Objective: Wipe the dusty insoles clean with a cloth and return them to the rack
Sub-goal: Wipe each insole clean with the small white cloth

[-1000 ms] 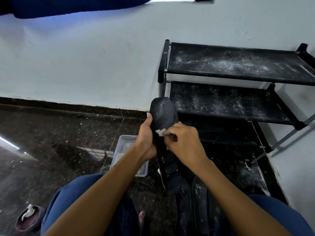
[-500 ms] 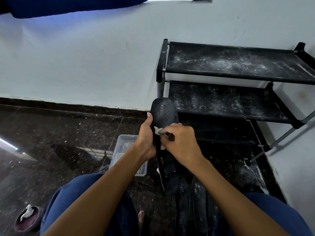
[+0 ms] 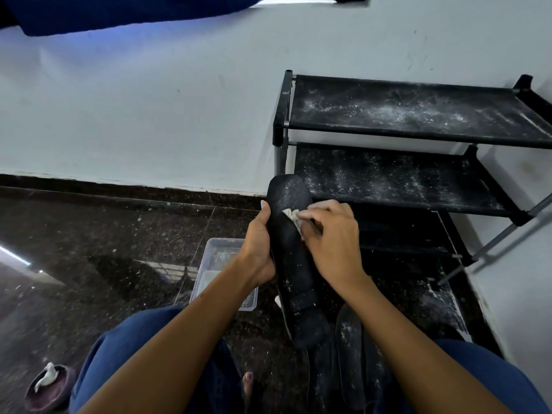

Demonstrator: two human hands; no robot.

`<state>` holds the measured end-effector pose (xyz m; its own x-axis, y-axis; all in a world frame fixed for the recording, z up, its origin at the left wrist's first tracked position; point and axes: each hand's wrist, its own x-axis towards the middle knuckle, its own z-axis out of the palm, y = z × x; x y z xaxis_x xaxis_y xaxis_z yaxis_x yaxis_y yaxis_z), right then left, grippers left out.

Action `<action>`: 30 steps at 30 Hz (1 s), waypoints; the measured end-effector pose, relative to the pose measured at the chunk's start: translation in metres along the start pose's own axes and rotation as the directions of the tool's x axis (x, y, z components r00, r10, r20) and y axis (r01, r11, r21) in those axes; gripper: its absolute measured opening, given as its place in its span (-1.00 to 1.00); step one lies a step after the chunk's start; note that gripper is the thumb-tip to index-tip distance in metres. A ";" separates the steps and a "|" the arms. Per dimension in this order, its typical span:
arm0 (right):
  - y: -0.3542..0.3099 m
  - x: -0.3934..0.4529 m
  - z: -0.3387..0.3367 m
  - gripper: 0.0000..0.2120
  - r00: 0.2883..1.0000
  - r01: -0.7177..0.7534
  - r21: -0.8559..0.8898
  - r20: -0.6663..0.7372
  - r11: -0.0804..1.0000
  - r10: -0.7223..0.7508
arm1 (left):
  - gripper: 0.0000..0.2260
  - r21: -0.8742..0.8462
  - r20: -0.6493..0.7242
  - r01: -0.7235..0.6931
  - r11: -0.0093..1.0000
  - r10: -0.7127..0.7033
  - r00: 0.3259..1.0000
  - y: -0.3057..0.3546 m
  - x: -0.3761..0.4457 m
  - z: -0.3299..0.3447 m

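1. The insole (image 3: 294, 264) is held up off the floor, in front of the rack (image 3: 418, 138) and near its left post. Its long axis runs from the toe, up beside the rack's middle shelf, down to the heel near the person's lap.
2. The left hand (image 3: 258, 252) grips the insole's left edge at mid-length; the thumb tip shows at the rim and the fingers wrap behind, out of view.
3. The right hand (image 3: 331, 237) has its fingers curled, pinching a small cloth (image 3: 291, 215) against the insole's upper face, just below the toe.
4. The toe still bears white dust ahead of the cloth, and specks show near the heel. Judgement: wiping is under way and not complete.
5. Governing relation: the dusty toe lies beyond the right fingertips, along the long axis toward the rack. The right hand is the nearer to it; a stroke upward along the axis would reach it.
6. More insoles (image 3: 351, 354) lie on the floor below the held one, on the near side of the rack, dusted. None is on the rack.
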<state>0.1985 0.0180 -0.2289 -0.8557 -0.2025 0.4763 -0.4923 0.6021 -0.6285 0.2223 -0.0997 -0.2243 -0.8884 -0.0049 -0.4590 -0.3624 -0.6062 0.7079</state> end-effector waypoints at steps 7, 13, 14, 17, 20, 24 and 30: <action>0.000 -0.002 0.002 -0.90 1.000 -0.004 -0.040 0.015 0.999 0.004 | -0.39 0.023 0.005 -0.004 1.000 0.003 1.000 -0.001 -0.001 0.001; -0.001 -0.005 0.003 -0.83 0.992 0.115 -0.088 0.060 0.990 -0.110 | -0.30 0.020 0.015 -0.016 1.000 0.016 1.000 -0.002 0.001 -0.001; -0.001 -0.004 0.003 -0.83 0.993 0.106 -0.077 0.063 0.991 -0.102 | -0.30 0.026 0.021 -0.015 1.000 0.014 1.000 -0.002 0.001 -0.001; -0.002 -0.004 0.004 -0.84 0.994 0.100 -0.080 0.057 0.992 -0.096 | -0.36 0.032 0.005 -0.007 0.999 0.007 1.000 -0.005 0.002 0.000; -0.004 -0.006 0.005 -0.83 0.988 0.104 -0.028 0.116 0.994 -0.100 | -0.38 0.045 -0.019 -0.011 0.999 0.012 1.000 -0.005 0.003 0.000; -0.004 -0.004 0.003 -0.83 0.978 0.129 -0.005 0.167 0.992 -0.127 | -0.39 0.047 -0.027 -0.009 0.999 0.010 1.000 -0.004 0.003 -0.001; 0.004 0.001 0.000 -0.85 0.995 0.104 -0.012 -0.003 0.995 -0.104 | -0.38 0.061 -0.002 0.021 0.998 -0.021 1.000 -0.009 0.005 0.002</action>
<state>0.1959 0.0198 -0.2308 -0.7994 -0.2616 0.5409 -0.5766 0.5873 -0.5680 0.2207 -0.0933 -0.2318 -0.8800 0.0060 -0.4749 -0.3975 -0.5563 0.7297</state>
